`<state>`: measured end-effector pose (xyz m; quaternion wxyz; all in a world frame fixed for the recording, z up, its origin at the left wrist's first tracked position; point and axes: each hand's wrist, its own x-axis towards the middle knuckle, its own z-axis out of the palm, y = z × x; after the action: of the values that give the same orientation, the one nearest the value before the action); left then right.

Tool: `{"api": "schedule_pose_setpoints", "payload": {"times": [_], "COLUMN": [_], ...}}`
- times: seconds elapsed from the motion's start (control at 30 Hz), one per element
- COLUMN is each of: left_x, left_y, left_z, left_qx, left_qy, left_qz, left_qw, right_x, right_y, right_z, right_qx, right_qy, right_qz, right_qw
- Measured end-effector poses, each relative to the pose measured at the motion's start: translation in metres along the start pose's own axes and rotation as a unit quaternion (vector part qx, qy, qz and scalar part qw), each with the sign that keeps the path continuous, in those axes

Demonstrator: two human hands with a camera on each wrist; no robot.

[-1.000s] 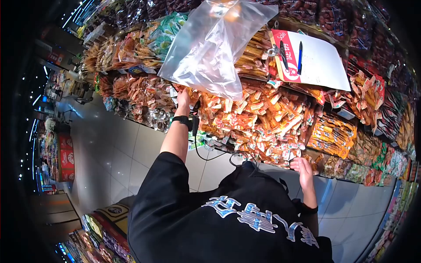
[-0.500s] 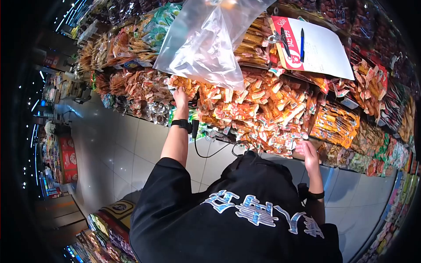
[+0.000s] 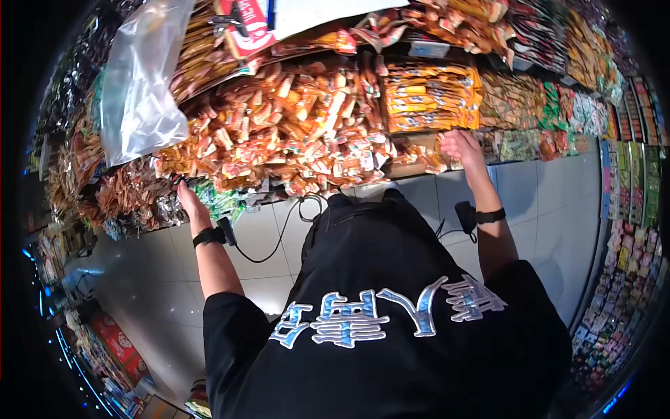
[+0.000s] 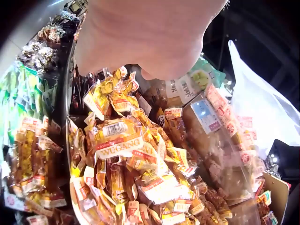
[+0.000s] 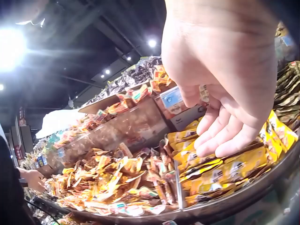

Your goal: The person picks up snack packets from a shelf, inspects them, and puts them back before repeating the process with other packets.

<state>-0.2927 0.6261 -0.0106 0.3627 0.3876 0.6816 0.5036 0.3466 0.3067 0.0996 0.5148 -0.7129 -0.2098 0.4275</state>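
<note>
The left hand (image 3: pixel 192 202) is at the front edge of the shelf, by the left end of a heap of small orange packets (image 3: pixel 279 126); nothing shows in it. In the left wrist view the palm (image 4: pixel 145 33) is above "WUGANG" packets (image 4: pixel 119 145), its fingertips hidden. My right hand (image 3: pixel 462 148), fingers loosely bent and holding nothing, is at the front of the yellow packets (image 3: pixel 433 98). The right wrist view shows that hand (image 5: pixel 220 75) over the yellow packets (image 5: pixel 220 176), with contact unclear.
A clear plastic bag (image 3: pixel 139 105) lies over the goods at upper left. A clipboard with white paper (image 3: pixel 314 15) lies at the top. Other packets (image 3: pixel 520 101) fill bins to the right. A cable (image 3: pixel 279 241) hangs near the left wrist; tiled floor (image 3: pixel 167 265) shows below.
The head view has swung right, so the bag and clipboard sit further left and up. The left hand has come off the orange packets to the shelf edge; the right hand is now beside the yellow packets.
</note>
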Motion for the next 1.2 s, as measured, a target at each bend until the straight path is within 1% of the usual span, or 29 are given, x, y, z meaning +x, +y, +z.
{"api": "schedule_pose_setpoints", "payload": {"times": [0.03,0.07,0.17,0.2,0.23,0.27,0.3,0.33,0.37,0.4,0.43,0.5,0.53,0.57,0.63,0.7,0.73,0.77,0.83,0.9,0.93,1.03,1.07,1.17,1.2], "left_x": [-0.012,-0.023,-0.103,-0.121,-0.162,-0.188,-0.214,-0.243,-0.276,-0.299,-0.326,-0.373,-0.394,-0.411,-0.45,-0.478,-0.491,-0.503,-0.525,-0.544,-0.552,-0.572,-0.58,-0.592,-0.595], "left_y": [-0.002,-0.003,0.012,-0.002,-0.027,-0.032,-0.043,-0.051,-0.046,-0.059,-0.06,-0.059,-0.056,-0.061,-0.057,-0.057,-0.053,-0.046,-0.042,-0.048,-0.05,-0.06,-0.062,-0.064,-0.068], "left_z": [-0.004,-0.008,0.001,0.0,0.009,0.011,0.014,0.022,0.031,0.032,0.037,0.041,0.042,0.039,0.035,0.026,0.021,0.017,0.009,-0.004,-0.008,-0.018,-0.022,-0.023,-0.025], "left_qx": [0.018,0.038,0.052,0.004,0.009,0.024,0.036,0.012,0.022,0.016,0.021,0.004,0.004,0.006,-0.004,0.004,-0.004,-0.012,-0.004,0.004,0.006,0.017,0.023,0.037,0.039], "left_qy": [0.019,0.013,0.032,-0.01,0.084,0.057,0.045,0.053,0.029,0.026,0.03,0.032,0.033,0.021,0.026,0.047,0.062,0.077,0.107,0.117,0.126,0.133,0.132,0.122,0.115], "left_qz": [0.005,-0.028,-0.103,-0.06,-0.109,-0.142,-0.159,-0.164,-0.171,-0.174,-0.188,-0.234,-0.249,-0.256,-0.259,-0.279,-0.291,-0.302,-0.323,-0.337,-0.348,-0.377,-0.387,-0.408,-0.414], "left_qw": [1.0,0.999,0.993,0.998,0.99,0.988,0.985,0.985,0.985,0.984,0.982,0.972,0.968,0.967,0.965,0.959,0.955,0.95,0.94,0.934,0.929,0.917,0.912,0.904,0.902], "right_x": [0.006,0.009,0.023,0.026,0.033,0.044,0.051,0.062,0.075,0.09,0.093,0.117,0.126,0.133,0.147,0.162,0.172,0.181,0.203,0.22,0.224,0.236,0.23,0.236,0.233], "right_y": [0.002,0.003,0.021,0.031,0.05,0.071,0.085,0.106,0.13,0.154,0.146,0.185,0.183,0.196,0.195,0.216,0.223,0.227,0.252,0.287,0.296,0.307,0.313,0.336,0.348], "right_z": [-0.013,-0.027,-0.064,-0.074,-0.093,-0.102,-0.107,-0.112,-0.116,-0.117,-0.111,-0.101,-0.092,-0.084,-0.06,-0.037,-0.025,-0.014,0.006,0.02,0.026,0.036,0.036,0.04,0.04], "right_qx": [-0.005,-0.014,-0.034,-0.08,-0.124,-0.111,-0.147,-0.186,-0.224,-0.283,-0.353,-0.365,-0.419,-0.454,-0.512,-0.515,-0.533,-0.54,-0.554,-0.578,-0.587,-0.597,-0.586,-0.597,-0.58], "right_qy": [-0.002,-0.006,-0.053,-0.095,-0.14,-0.171,-0.176,-0.189,-0.204,-0.211,-0.241,-0.257,-0.29,-0.264,-0.305,-0.256,-0.278,-0.274,-0.251,-0.258,-0.259,-0.305,-0.256,-0.28,-0.261], "right_qz": [-0.002,0.004,0.034,0.037,0.04,0.049,0.066,0.062,0.059,0.053,0.015,0.016,0.037,0.008,0.041,0.073,0.079,0.083,0.054,-0.021,-0.059,0.05,0.024,0.064,0.017], "right_qw": [1.0,1.0,0.997,0.992,0.982,0.978,0.971,0.962,0.951,0.934,0.904,0.895,0.86,0.851,0.802,0.815,0.795,0.792,0.792,0.774,0.765,0.74,0.769,0.749,0.772]}}
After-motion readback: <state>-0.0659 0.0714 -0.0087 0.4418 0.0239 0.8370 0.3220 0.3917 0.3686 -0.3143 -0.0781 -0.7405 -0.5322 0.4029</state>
